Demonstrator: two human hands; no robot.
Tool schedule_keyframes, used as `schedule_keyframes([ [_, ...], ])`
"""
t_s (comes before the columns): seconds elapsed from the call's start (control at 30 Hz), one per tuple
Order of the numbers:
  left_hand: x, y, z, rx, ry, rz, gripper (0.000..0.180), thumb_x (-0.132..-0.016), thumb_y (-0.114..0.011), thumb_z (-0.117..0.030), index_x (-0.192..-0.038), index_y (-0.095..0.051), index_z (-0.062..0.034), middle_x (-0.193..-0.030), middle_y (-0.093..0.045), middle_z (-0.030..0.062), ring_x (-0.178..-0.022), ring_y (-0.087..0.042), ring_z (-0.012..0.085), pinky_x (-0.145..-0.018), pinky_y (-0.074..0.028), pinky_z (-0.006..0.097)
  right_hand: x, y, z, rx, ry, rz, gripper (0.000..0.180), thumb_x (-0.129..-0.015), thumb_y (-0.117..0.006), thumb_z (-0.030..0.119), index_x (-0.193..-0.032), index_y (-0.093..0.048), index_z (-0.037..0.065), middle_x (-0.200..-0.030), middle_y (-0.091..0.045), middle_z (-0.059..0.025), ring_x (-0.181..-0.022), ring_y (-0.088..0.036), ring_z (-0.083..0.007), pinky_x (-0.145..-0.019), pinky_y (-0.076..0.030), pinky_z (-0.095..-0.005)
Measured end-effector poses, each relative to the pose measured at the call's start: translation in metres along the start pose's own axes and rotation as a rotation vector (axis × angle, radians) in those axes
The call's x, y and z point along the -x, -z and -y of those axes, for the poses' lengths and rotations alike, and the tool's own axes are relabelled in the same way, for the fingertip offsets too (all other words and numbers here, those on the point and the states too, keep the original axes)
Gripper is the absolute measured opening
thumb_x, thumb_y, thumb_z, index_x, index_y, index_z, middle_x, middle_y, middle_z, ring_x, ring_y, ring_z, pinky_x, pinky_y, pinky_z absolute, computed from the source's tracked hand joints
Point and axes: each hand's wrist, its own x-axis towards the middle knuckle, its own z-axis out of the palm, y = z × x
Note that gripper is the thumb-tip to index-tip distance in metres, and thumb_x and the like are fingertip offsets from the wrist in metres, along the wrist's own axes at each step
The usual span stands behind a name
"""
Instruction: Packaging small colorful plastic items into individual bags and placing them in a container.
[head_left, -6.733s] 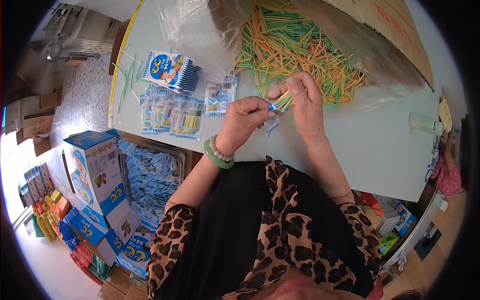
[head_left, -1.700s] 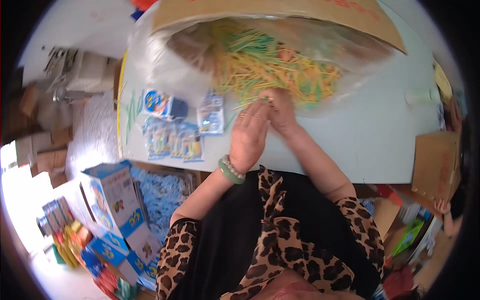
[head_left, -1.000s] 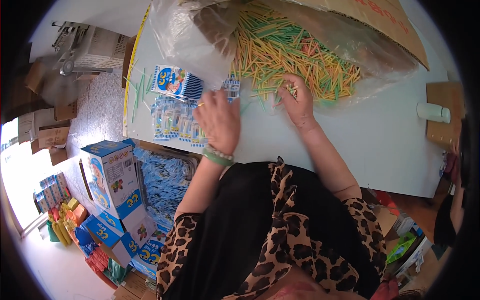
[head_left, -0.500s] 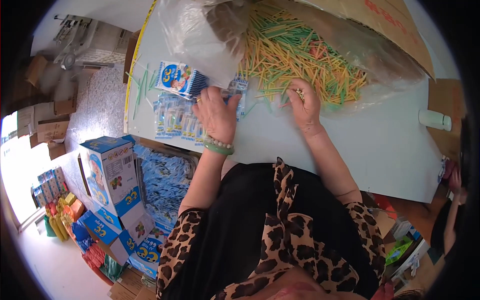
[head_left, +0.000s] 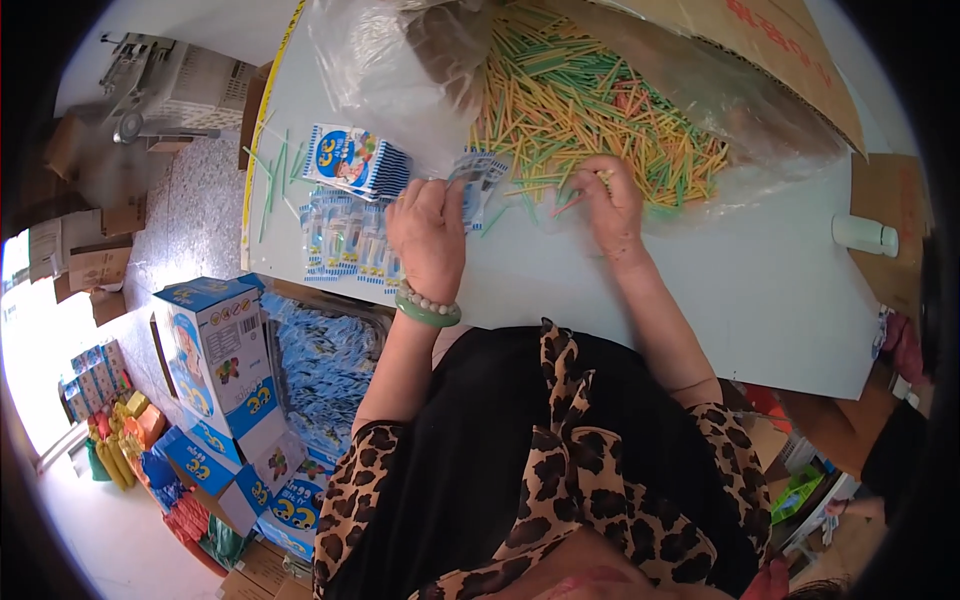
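The right hand (head_left: 614,212) curls around thin sticks (head_left: 604,177), seemingly to keep them bundled beside the stick heap (head_left: 575,120); whether the left hand (head_left: 428,238) grips the striped packet (head_left: 487,178), I cannot tell.

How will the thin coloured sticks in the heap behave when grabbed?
The coloured sticks are probably very light, being so thin. They look fairly stiff, since most lie straight, yet may snap. Heaped loose and crossing, they could slide over one another.
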Motion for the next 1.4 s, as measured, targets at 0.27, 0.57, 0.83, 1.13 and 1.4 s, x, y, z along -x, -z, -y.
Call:
schedule_keyframes([
  [0.27,-0.001,0.000,0.005,0.899,0.481,0.260,0.030,-0.088,-0.061,-0.005,-0.066,-0.041,-0.0009,-0.064,-0.037,0.0029,-0.060,-0.032,0.0121,-0.052,-0.031,0.027,-0.025,-0.016,0.056,-0.345,-0.515,0.398,0.018,-0.090,-0.054,0.006,-0.107,-0.056,0.001,-0.075,-0.054,0.0000,-0.066,-0.051,-0.0076,-0.062,-0.045,-0.0239],
  [0.57,0.000,0.007,0.001,0.408,0.029,-0.135,0.020,-0.087,-0.062,-0.005,-0.073,-0.049,0.0017,-0.062,-0.044,0.0042,-0.062,-0.038,0.0060,-0.054,-0.036,0.023,-0.017,-0.048,0.033,0.867,-0.090,0.463,0.019,-0.086,-0.059,0.012,-0.103,-0.058,0.003,-0.076,-0.062,-0.0144,-0.067,-0.063,-0.0203,-0.061,-0.049,-0.0364],
  [0.83,0.014,-0.015,-0.012,1.066,0.516,0.365,0.003,-0.086,-0.060,-0.001,-0.087,-0.062,0.0018,-0.078,-0.058,-0.0022,-0.070,-0.048,0.0040,-0.062,-0.042,0.021,-0.022,-0.017,0.064,-0.258,-0.545,0.434,0.018,-0.088,-0.057,0.010,-0.105,-0.058,0.003,-0.072,-0.058,-0.0035,-0.061,-0.055,-0.0096,-0.057,-0.045,-0.0258],
  [1.13,0.006,-0.021,-0.014,0.798,0.363,0.449,0.011,-0.084,-0.067,-0.007,-0.077,-0.064,0.0018,-0.064,-0.054,-0.0029,-0.062,-0.044,0.0029,-0.053,-0.037,0.023,-0.015,-0.018,0.047,-0.143,-0.503,0.420,0.017,-0.088,-0.056,0.006,-0.105,-0.058,0.005,-0.071,-0.053,0.0026,-0.063,-0.046,-0.0050,-0.057,-0.040,-0.0200],
  [1.4,-0.001,-0.019,0.000,0.999,0.584,0.183,0.024,-0.076,-0.074,-0.002,-0.063,-0.054,-0.0036,-0.058,-0.046,-0.0061,-0.056,-0.035,0.0018,-0.048,-0.032,0.023,0.007,-0.046,0.031,0.457,-0.123,0.529,0.048,-0.085,-0.063,0.016,-0.128,-0.046,0.007,-0.083,-0.063,-0.0155,-0.066,-0.061,-0.0253,-0.062,-0.049,-0.0346],
])
